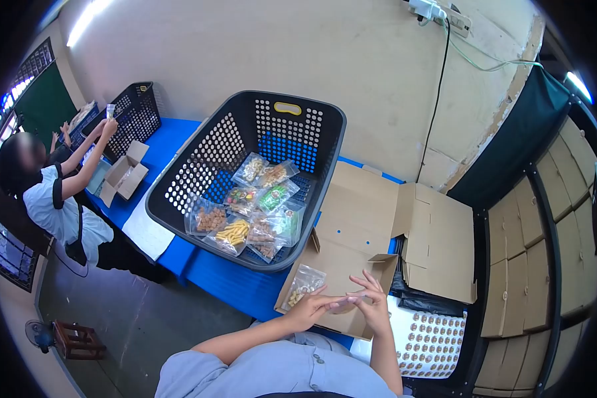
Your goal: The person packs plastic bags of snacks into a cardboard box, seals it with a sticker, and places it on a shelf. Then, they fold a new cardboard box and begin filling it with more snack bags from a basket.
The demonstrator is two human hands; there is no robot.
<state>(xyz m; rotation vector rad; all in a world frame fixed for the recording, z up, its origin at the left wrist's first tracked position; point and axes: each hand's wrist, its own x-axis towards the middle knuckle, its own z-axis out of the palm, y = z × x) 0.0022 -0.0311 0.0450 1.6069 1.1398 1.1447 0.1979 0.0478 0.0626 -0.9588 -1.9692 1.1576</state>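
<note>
My left hand (306, 310) and my right hand (373, 306) meet at their fingertips above an open cardboard box (338, 323). The fingers look pinched around something small or clear that I cannot make out. Beside my left hand, a clear bag of pale snacks (304, 286) lies in the box's left end. Behind stands a large black basket (245, 262) holding several clear bags, among them one of yellow sticks (233, 233), one of brown pieces (209, 219) and one of green pieces (274, 197). A sheet of round stickers (431, 341) lies right of my right hand.
Flattened cardboard (439, 232) lies right of the box. Boxes fill a dark shelf (549, 265) at the right. At the left, a co-worker (66, 192) holds up a small packet near another basket (127, 119) and a small open box (125, 178). A stool (78, 339) stands on the floor.
</note>
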